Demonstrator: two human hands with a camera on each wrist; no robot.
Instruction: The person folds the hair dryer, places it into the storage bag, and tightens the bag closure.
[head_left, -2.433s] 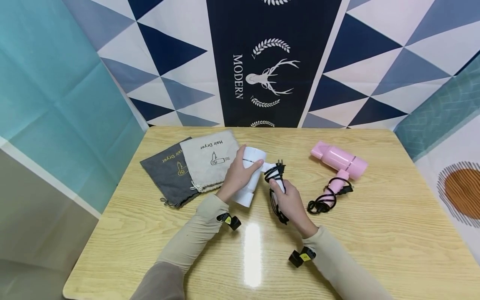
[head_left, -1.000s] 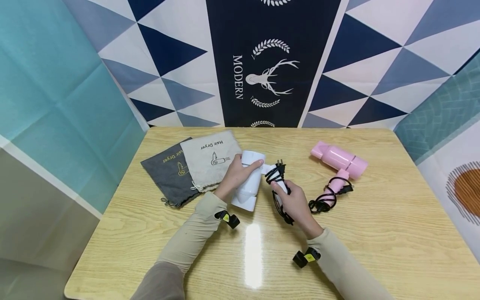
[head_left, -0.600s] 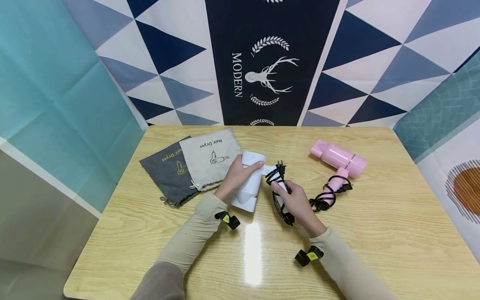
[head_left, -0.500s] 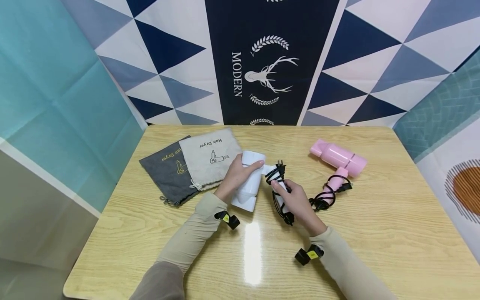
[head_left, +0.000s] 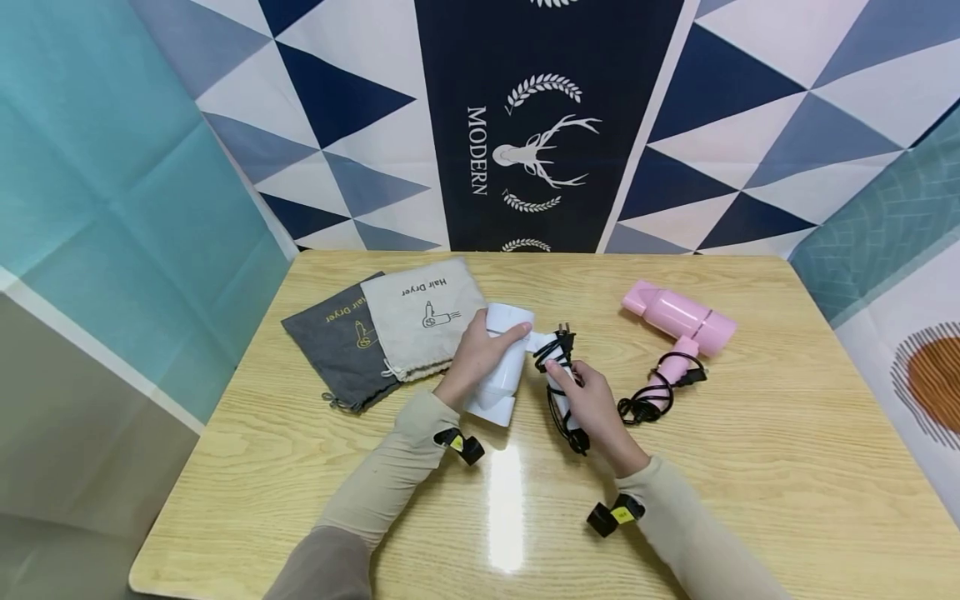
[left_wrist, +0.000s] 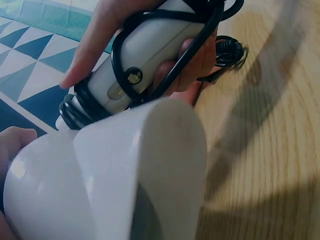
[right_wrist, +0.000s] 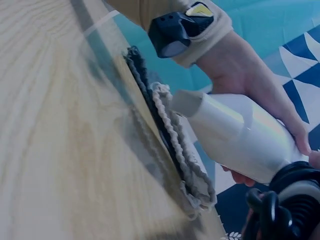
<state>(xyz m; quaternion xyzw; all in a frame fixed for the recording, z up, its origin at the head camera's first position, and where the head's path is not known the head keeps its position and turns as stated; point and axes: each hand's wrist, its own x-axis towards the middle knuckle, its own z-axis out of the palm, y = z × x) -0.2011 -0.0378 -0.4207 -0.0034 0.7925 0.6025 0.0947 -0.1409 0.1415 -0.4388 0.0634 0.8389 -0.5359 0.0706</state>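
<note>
I hold a white hair dryer (head_left: 504,379) in both hands over the middle of the table. My left hand (head_left: 475,357) grips its barrel, thumb on top near the handle joint. Around the handle, wound with a black cord (left_wrist: 118,60), curl the fingers of my right hand (head_left: 595,410). The dryer's nozzle points towards the near side, filling the front of the left wrist view. The plug (head_left: 564,340) sticks out beside the top of the handle. In the right wrist view the white barrel (right_wrist: 250,137) partly covers the left hand's fingers.
On the left lie a light grey drawstring bag (head_left: 423,321) and a dark grey one (head_left: 337,350), partly under it. To the right lies a pink hair dryer (head_left: 678,317), its black cord wrapped round the handle. Patterned cloth walls (head_left: 360,125) close off the table's back.
Compared with the oldest frame, the white dryer has rolled and shifted slightly towards the near side, showing more of its nozzle. My right hand sits slightly further right. Over the last second little differs.
</note>
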